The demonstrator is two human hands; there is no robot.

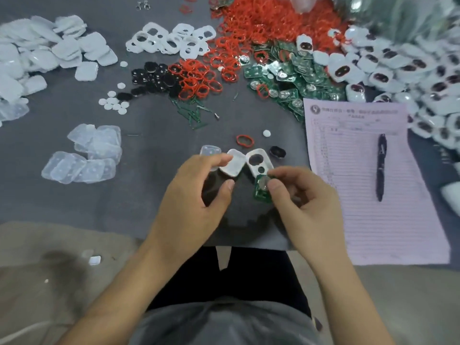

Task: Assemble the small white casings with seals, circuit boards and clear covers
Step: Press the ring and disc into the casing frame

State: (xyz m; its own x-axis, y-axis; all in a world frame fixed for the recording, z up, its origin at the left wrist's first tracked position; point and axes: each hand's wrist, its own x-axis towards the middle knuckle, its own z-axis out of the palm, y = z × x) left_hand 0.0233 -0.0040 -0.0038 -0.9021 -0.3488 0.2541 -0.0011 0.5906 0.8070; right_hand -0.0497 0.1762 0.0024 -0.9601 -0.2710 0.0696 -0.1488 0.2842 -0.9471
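Note:
My right hand pinches a green circuit board with a round silver cell, just above the grey table. My left hand is curled, its fingertips on the edge of a white casing half. A second white casing piece with two holes lies between the hands, touching the board. A clear cover sits behind my left fingers. Further back lie a red seal ring, a black oval part and a small white disc.
Piles ring the work spot: white casings, holed white casings, red seals, green boards, black parts, clear covers, finished units. A pink form with a pen lies on the right.

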